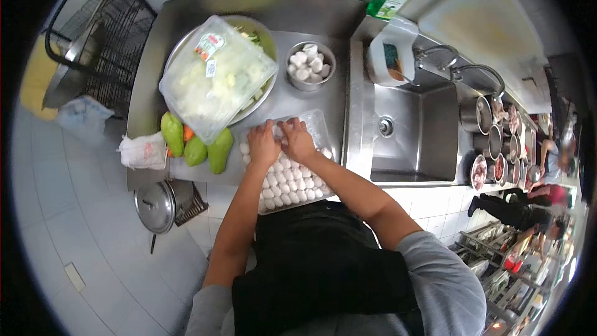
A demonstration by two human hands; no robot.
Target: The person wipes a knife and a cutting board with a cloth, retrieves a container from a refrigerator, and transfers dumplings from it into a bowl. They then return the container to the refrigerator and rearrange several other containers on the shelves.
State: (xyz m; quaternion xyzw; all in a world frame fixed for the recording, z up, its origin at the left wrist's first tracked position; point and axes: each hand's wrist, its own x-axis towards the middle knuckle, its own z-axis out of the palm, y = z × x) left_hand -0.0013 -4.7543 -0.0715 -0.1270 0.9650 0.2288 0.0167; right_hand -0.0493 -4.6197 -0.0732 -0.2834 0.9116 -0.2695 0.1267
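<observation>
Low on the steel counter, close to my body, a clear plastic tray (320, 126) holds rows of small white balls (289, 183). Both hands are over its far half, side by side. My left hand (265, 144) has its fingers bent and closed over the tray. The fingers of my right hand (297, 139) are curled in beside it, close to the left fingertips. Whatever lies between the fingers is too hidden to name. Beyond the tray stands a metal bowl (305, 86) with larger white lumps (309, 62) in it.
A clear bag of pale cut vegetables (217, 87) lies on a large bowl at left. Green chayotes (219, 149) sit near the left edge. To the right are a sink (413, 130), a faucet (488, 74) and metal pots (476, 115). A lidded pot (155, 205) stands lower left. Other people (522, 211) are far right.
</observation>
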